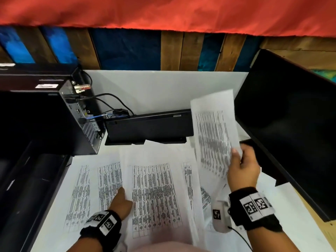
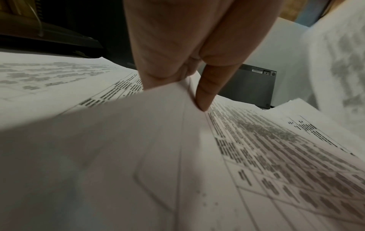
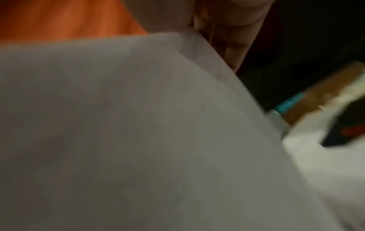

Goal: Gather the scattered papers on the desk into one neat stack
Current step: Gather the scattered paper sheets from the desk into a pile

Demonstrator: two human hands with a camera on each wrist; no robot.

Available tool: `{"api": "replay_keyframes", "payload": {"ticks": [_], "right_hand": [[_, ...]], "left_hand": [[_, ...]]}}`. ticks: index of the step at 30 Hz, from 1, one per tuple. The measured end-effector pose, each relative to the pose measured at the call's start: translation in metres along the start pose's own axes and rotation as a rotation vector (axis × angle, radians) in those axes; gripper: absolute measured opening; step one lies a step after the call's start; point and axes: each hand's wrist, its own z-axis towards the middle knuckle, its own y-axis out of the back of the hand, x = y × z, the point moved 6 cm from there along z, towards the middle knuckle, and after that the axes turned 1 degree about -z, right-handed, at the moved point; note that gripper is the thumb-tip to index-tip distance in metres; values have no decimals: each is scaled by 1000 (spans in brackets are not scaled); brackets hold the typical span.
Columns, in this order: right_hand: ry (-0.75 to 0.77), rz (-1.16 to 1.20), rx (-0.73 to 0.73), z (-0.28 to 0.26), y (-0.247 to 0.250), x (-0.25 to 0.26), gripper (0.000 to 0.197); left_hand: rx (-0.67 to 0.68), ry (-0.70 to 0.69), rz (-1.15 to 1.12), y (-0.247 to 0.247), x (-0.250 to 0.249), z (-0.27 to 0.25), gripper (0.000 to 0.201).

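Several printed sheets with tables lie overlapping on the white desk (image 1: 154,84). My left hand (image 1: 122,200) pinches the left edge of a raised sheet (image 1: 156,193) in the middle; in the left wrist view the thumb and fingers (image 2: 205,93) clamp that sheet's edge (image 2: 138,140). My right hand (image 1: 242,168) holds another printed sheet (image 1: 215,135) upright above the desk's right side, thumb on its front. The blank back of this sheet (image 3: 138,132) fills the blurred right wrist view. More sheets (image 1: 85,195) lie flat to the left and beneath.
A black computer case (image 1: 54,120) with cables stands at the left. A black keyboard on edge (image 1: 149,124) sits mid-desk, and a dark monitor (image 1: 291,128) is on the right. A wooden slat wall and red cloth (image 1: 163,13) rise behind.
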Motion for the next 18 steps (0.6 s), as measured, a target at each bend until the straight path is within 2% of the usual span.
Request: {"api": "replay_keyframes", "payload": {"ticks": [3,6,8,9,11,14,17,18], "right_hand": [[142,133,-76,12,12,42,9],[72,187,-45,20,4,41,8],[-84,54,57,17,-16,18,21],[-169,-23,120,11,-27,2,31],[-287,-149,245,-6,-49,-31,38],[-341,-400,431,-33,-77,-85,38],[-372,-609,634,-57,-95,-124,36],[-346,-702,691,-62,-97,-130,33]], "left_hand": [[4,-1,12,0,-3,-1,78],[5,-12,21,0,-6,-1,74],[3,-33,30,0,-11,-1,68],[-14,-51,43,1,-13,0,59],[-46,-98,50,4,-20,-2,35],[-84,-100,12,7,-22,4,11],[-111,-86,-21,7,-24,6,5],[-123,-85,-35,8,-27,4,10]]}}
